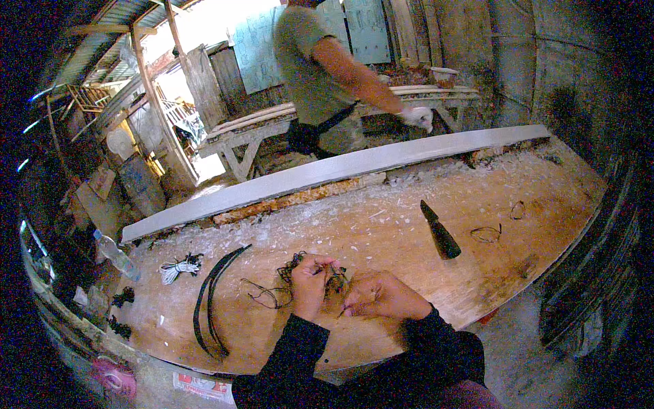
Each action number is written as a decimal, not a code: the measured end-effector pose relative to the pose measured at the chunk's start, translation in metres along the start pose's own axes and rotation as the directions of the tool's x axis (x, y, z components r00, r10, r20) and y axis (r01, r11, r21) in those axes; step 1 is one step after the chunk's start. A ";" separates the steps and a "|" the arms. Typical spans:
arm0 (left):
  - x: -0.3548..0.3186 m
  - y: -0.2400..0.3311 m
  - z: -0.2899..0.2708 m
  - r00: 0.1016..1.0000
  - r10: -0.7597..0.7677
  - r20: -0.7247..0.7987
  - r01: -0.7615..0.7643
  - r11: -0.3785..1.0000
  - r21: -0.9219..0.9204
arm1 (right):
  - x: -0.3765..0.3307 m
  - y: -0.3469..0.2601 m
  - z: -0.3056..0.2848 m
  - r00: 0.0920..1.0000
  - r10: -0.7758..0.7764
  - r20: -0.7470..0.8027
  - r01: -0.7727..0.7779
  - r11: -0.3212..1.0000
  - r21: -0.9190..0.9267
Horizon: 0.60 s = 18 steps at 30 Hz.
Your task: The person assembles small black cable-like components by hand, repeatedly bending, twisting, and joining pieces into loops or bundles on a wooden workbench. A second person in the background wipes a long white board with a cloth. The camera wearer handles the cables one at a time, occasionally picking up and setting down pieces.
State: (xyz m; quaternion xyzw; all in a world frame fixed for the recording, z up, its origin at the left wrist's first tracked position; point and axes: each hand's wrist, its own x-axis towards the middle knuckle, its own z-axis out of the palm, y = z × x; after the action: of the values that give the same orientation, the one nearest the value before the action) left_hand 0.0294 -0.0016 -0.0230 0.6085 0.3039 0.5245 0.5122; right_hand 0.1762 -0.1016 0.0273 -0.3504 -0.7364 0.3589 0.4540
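I see my left hand [310, 276] and right hand [373, 294] pinching a tangled thin black wire [334, 278] between closed fingertips.

Bare tabletop [381, 238] between the black cone [439, 232] and, apparently, tangled cords [286, 283].

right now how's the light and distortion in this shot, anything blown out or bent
Head view: daylight through the doorway at upper left is blown out white; the long grey board bows from fisheye bending; the corners fall to black; the left hand and right hand on the dark cord are evenly lit and fairly sharp.
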 end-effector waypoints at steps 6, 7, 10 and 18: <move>-0.002 0.002 0.003 0.978 -0.064 0.198 0.057 0.998 0.040 | 0.003 0.014 -0.011 0.884 0.089 -0.459 -0.174 0.974 -0.148; -0.002 0.003 0.006 0.971 -0.042 0.235 0.032 0.998 0.049 | 0.004 0.016 -0.012 0.845 0.073 -0.530 -0.223 0.949 -0.225; -0.015 0.008 0.012 0.902 0.043 0.429 -0.052 0.999 0.009 | 0.003 0.023 -0.012 0.768 -0.037 -0.640 -0.267 0.889 -0.372; -0.026 0.029 0.013 0.533 0.169 0.829 -0.161 0.982 -0.096 | 0.000 0.031 -0.026 0.659 -0.062 -0.750 -0.231 0.932 -0.279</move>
State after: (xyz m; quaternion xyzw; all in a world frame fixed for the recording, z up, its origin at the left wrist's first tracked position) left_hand 0.0304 -0.0379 -0.0030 0.8079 -0.0362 0.2201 0.5455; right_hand 0.2061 -0.0808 0.0098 -0.5759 -0.5187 0.0671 0.6283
